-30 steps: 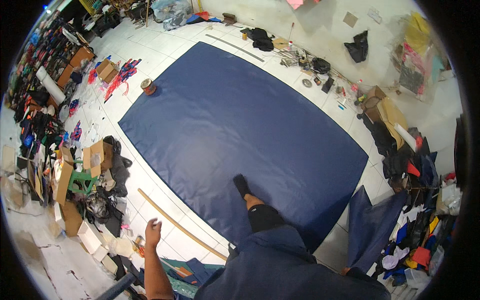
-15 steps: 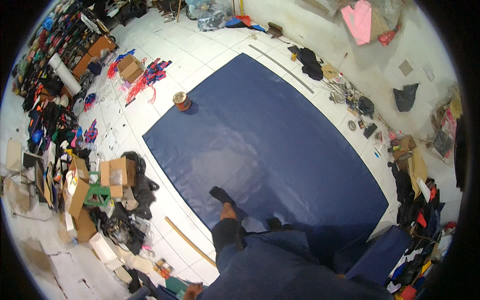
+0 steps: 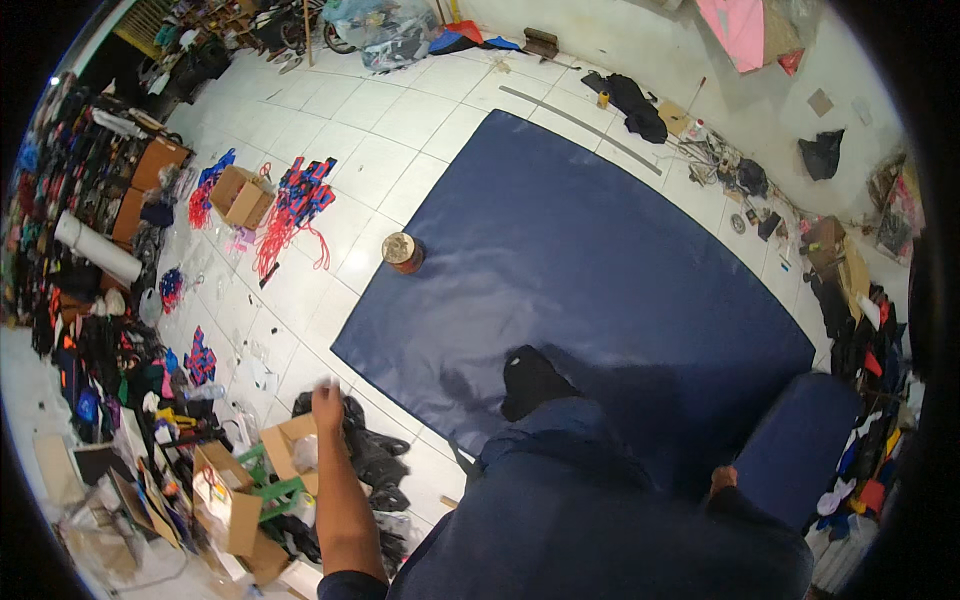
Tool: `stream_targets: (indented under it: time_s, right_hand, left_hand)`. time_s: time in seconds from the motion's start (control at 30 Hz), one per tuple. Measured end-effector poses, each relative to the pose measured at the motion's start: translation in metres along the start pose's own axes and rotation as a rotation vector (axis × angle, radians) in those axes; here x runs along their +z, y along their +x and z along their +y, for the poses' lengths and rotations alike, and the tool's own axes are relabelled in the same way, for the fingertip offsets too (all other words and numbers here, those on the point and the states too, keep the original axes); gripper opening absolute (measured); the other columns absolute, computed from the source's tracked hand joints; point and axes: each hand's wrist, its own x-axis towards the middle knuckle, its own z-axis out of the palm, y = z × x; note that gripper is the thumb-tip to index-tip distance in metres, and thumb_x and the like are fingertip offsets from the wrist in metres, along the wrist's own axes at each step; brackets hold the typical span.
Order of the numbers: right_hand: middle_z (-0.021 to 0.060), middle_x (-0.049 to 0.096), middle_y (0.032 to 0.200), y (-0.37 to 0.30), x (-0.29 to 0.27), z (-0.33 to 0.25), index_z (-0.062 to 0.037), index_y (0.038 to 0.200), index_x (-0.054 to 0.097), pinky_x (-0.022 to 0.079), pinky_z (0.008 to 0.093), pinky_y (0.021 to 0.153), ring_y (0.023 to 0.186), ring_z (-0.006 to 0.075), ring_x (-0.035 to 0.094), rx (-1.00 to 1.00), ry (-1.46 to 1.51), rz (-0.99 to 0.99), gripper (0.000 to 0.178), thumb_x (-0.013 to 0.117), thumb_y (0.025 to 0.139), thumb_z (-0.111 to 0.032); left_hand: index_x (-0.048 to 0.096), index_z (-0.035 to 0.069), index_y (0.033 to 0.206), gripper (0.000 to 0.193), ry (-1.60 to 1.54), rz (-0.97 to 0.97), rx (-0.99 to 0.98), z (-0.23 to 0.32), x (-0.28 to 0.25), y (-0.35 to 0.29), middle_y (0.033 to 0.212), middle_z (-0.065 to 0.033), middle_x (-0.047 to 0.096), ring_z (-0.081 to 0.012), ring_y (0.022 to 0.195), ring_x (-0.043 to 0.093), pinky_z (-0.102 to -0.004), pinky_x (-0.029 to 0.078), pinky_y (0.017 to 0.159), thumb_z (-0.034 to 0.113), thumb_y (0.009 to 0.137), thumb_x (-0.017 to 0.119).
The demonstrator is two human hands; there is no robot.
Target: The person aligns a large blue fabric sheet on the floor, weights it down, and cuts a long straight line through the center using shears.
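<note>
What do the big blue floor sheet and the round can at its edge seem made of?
The blue sheet looks like coated fabric or vinyl: smooth, semi-gloss, with a pale sheen and soft creases. The round can is probably metal, judging by its cylinder shape; its dull, stained look leaves that open.

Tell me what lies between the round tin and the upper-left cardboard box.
The head view shows a red-and-blue heap beside the cardboard box, then white tiles before the round tin.
</note>
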Motion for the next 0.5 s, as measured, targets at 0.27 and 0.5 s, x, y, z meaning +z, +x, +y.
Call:
stream_targets:
  time_s: [0.27,0.5]
  right_hand:
    - [0.0182,0.06,0.132,0.019,-0.156,-0.091,-0.0026,0.124,0.063,0.049,0.0467,0.099,0.121,0.0363,0.059,0.721,1.039,0.119,0.038,0.053,0.093,-0.022]
    - [0.0182,0.065,0.123,-0.003,-0.43,-0.21,-0.0039,0.118,0.067,0.051,0.0479,0.096,0.112,0.0369,0.064,0.327,0.495,-0.212,0.039,0.053,0.094,-0.03]
  left_hand:
    - [0.061,0.0,0.121,0.035,-0.057,-0.425,0.41,0.241,0.076,0.207,0.107,-0.0159,0.069,-0.0214,0.093,0.067,-0.0322,0.052,0.083,0.021,0.094,0.063]
    - [0.065,0.004,0.118,0.036,1.064,-0.56,0.781,-0.038,-0.075,0.314,0.11,-0.0221,0.067,-0.0326,0.104,0.065,-0.043,0.052,0.088,0.026,0.091,0.056]
